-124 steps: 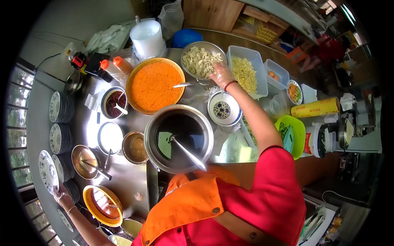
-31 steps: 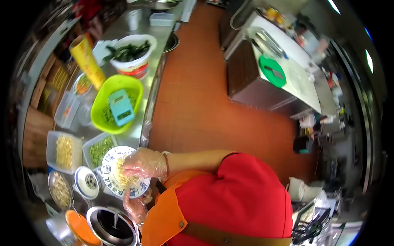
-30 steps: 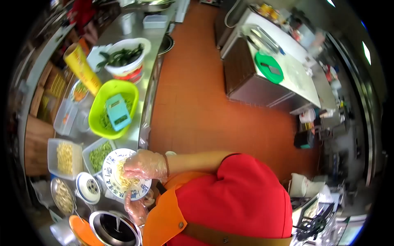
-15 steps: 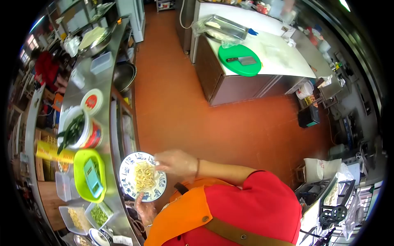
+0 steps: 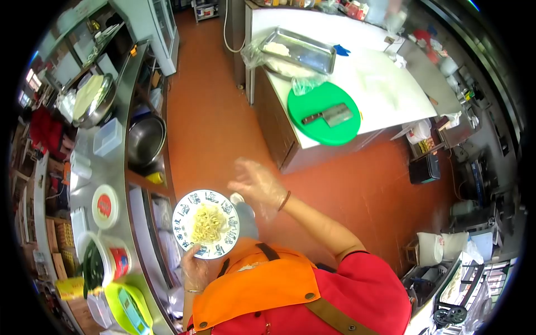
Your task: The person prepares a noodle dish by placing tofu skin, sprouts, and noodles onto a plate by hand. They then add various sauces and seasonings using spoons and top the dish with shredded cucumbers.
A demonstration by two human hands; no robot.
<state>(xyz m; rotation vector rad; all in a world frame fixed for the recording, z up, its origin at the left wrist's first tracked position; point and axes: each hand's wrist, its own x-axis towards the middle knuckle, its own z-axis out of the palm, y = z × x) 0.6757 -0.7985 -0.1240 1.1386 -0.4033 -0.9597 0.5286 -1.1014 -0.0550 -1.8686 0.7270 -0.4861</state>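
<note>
A white plate with blue patterns (image 5: 182, 222) is held level in front of my body, with a heap of pale yellow shredded food (image 5: 207, 224) on it. My left hand (image 5: 195, 270), in a clear plastic glove, grips the plate's near edge, the thumb over the rim. To the right of the plate and beyond it, my right hand (image 5: 258, 184) is raised over the floor, also in a clear glove. Its fingers are apart and it holds nothing.
At the left, a steel counter (image 5: 114, 187) bears a white tub (image 5: 106, 259) and a green basin (image 5: 114, 296). Ahead, a white-topped counter (image 5: 379, 84) holds a green board (image 5: 346, 131) with a cleaver (image 5: 337, 115) and a steel tray (image 5: 307, 50). A person in red stands far left.
The view has swung from the food containers towards the white-topped counter. My right hand has left the food and moved away from the plate. My left hand still holds the plate.
</note>
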